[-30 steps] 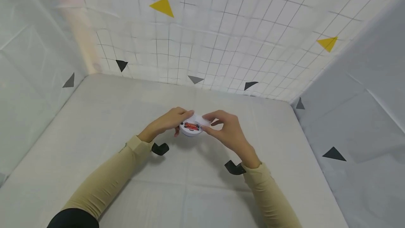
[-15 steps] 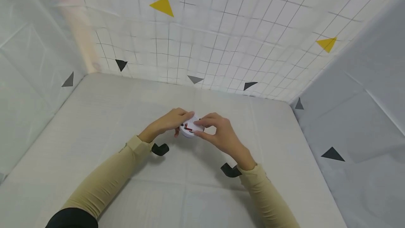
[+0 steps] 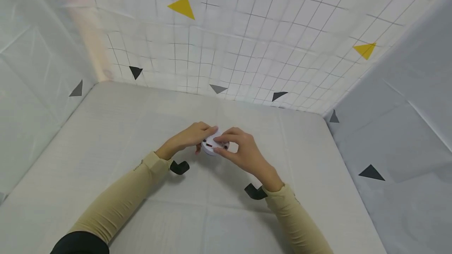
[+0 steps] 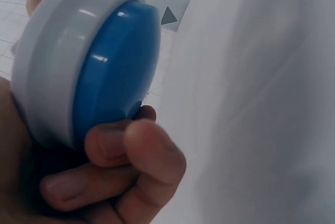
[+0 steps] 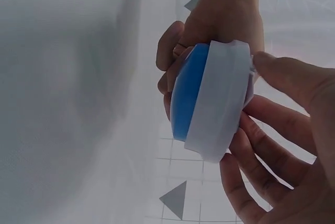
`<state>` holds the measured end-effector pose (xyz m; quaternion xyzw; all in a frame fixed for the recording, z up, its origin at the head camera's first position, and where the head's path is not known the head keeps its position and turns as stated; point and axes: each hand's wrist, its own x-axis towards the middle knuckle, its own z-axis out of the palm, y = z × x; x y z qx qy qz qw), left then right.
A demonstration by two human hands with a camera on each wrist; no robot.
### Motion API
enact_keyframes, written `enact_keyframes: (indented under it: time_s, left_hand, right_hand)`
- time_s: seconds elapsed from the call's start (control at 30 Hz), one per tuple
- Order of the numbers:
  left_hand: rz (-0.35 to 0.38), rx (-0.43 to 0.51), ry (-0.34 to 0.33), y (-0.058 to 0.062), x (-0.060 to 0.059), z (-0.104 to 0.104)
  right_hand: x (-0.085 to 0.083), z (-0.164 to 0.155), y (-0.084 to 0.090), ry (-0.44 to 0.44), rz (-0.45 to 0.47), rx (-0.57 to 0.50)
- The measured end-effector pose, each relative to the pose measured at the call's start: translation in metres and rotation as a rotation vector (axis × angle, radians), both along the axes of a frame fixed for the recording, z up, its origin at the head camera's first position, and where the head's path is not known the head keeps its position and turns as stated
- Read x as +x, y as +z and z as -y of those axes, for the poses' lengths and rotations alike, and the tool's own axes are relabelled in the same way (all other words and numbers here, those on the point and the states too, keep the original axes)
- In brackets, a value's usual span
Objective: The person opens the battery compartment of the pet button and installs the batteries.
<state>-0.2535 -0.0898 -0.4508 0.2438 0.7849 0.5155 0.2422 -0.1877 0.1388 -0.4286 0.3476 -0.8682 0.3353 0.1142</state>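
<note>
A small round device (image 3: 213, 145) with a white body and a blue domed face (image 4: 115, 67) is held just above the table, between both hands. My left hand (image 3: 190, 136) grips its left rim, with fingers curled under the blue face (image 5: 186, 93). From the right, my right hand (image 3: 240, 150) holds it with the thumb on the white rim (image 5: 220, 103) and the fingers behind. In the head view the right fingertips lie over the white back, where only a sliver of red shows.
The pale grey table (image 3: 106, 128) is boxed in by a gridded back wall (image 3: 247, 30) with yellow and black triangles and by plain grey side walls (image 3: 406, 128). Black wrist mounts (image 3: 179, 167) (image 3: 255, 192) hang under both beige sleeves.
My right hand has moved left and brought a white cover piece over the device's back. The red battery that showed before is now almost hidden. The left hand has stayed put.
</note>
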Motion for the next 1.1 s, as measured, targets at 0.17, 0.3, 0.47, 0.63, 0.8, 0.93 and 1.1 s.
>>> enact_keyframes:
  time_s: [0.17,0.3,0.47,0.63,0.8,0.93,1.1]
  left_hand:
    - [-0.008,0.004,-0.006,-0.0012,-0.0007,-0.0003]
    - [-0.005,-0.006,-0.002,-0.0021,-0.0016,-0.001]
    - [-0.001,-0.014,0.008,-0.0017,-0.0016,-0.0012]
    - [-0.006,-0.01,0.01,-0.0004,-0.0009,-0.0006]
    - [-0.002,0.003,0.017,0.0016,-0.0003,-0.0007]
    - [0.005,0.011,0.028,0.001,-0.0004,-0.0015]
    - [0.008,0.019,0.042,0.0017,0.0006,-0.0021]
  right_hand:
    - [0.0001,0.0015,-0.0006,0.007,-0.024,-0.016]
    - [0.0006,0.0015,-0.0001,0.012,-0.024,-0.014]
    - [0.0005,0.002,-0.0001,0.003,-0.018,-0.016]
    - [0.0009,0.0035,0.0007,-0.013,-0.019,-0.033]
    - [0.0016,0.0038,0.0016,-0.055,-0.005,-0.049]
    - [0.0017,0.0036,0.001,-0.127,0.047,-0.062]
    - [0.0015,0.0038,0.0001,-0.202,0.196,-0.068]
